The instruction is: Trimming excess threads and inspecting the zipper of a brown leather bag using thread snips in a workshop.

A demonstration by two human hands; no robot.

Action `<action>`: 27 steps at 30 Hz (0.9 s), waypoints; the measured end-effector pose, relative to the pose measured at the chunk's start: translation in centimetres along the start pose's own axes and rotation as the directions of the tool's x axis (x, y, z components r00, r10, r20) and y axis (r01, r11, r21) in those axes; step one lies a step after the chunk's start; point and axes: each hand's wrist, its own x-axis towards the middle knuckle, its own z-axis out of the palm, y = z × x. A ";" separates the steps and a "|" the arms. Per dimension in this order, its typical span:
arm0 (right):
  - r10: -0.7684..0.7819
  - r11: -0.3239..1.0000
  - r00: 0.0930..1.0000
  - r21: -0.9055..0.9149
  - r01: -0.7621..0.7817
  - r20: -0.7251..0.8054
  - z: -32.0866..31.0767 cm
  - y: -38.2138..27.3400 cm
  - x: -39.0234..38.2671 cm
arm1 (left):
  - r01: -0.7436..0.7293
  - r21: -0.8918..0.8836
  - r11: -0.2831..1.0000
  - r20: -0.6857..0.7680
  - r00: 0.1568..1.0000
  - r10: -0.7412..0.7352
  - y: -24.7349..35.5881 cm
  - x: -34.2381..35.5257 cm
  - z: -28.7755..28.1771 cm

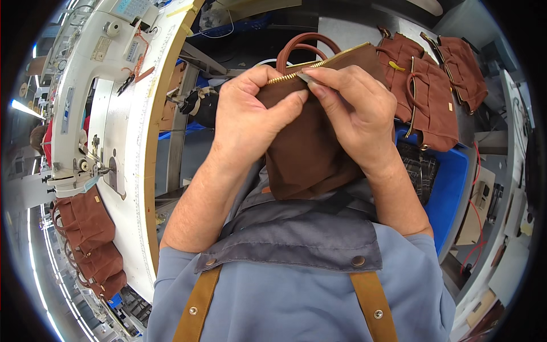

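From where I stand, the brown bag (319, 148) is up in front of the person, over the lap and against the apron (296, 245), its zip (342, 54) running along the upper edge and a handle (283, 57) arching up behind it. The left hand (248, 108) grips the bag near the zip's left end, fingers curled at the edge and thumb laid on the cloth. The right hand (362, 111) pinches a small grey piece (306, 77) between thumb and finger, right at the teeth; whether it is a tool or part of the zip, I can't tell.

The two thumbs are very near each other, so if the piece is hard-edged and slips off the metal teeth, it could nick the left thumb or scratch the cloth. Too firm a push could bend a tooth. The bag seems to have only the hands and lap for support, so a loosened left grip would likely let the edge sag and spoil the aim. So small a piece might also drop from the pinch and be lost in the folds.

More bags (436, 108) lie to the right beside a blue bin (453, 176); to the left, a sewing machine (77, 51) stands on the white table (128, 188).
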 end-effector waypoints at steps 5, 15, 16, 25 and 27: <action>0.064 0.983 0.997 0.174 -0.056 -0.040 -0.4 0.4 -0.4 | 0.115 -0.093 0.989 0.028 0.993 -0.113 0.0 0.1 -0.4; 0.008 0.999 1.000 0.038 -0.009 0.018 -0.5 0.8 -0.8 | 0.141 -0.225 0.964 0.042 0.990 -0.135 -0.2 0.3 -0.2; 0.008 0.999 1.000 0.037 -0.009 0.017 -0.6 0.8 -0.7 | 0.140 -0.225 0.964 0.043 0.990 -0.134 -0.3 0.3 -0.3; 0.051 0.999 0.999 0.017 -0.052 0.012 -0.5 1.5 -0.9 | 0.231 -0.327 0.916 0.092 0.973 -0.212 -0.8 0.5 -0.6; 0.043 0.999 0.999 0.023 -0.043 0.017 -0.5 1.5 -0.9 | 0.242 -0.397 0.886 0.104 0.970 -0.218 -0.7 0.5 -0.6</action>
